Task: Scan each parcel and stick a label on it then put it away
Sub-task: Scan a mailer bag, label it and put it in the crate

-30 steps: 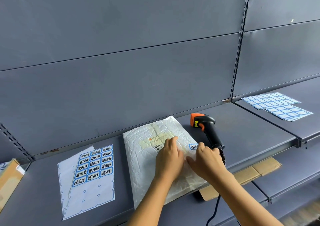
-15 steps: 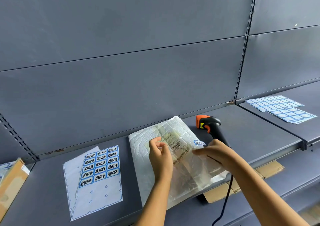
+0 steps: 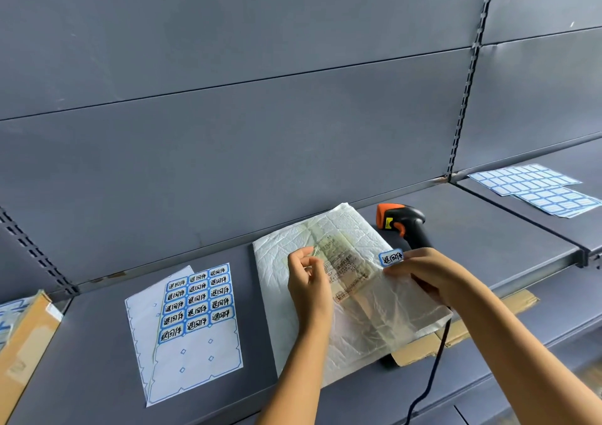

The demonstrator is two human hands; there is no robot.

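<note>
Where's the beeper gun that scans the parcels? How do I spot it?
Look at the long grey shelf, then the crinkly white parcel whose clear film the left hand and right hand pinch. Just behind the right hand lies the scanner: the only black, gun-shaped thing, with an orange tip.

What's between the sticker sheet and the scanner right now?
In the head view, the white parcel lies between sticker sheet and scanner; the left hand and right hand hold clear film above it.
</note>
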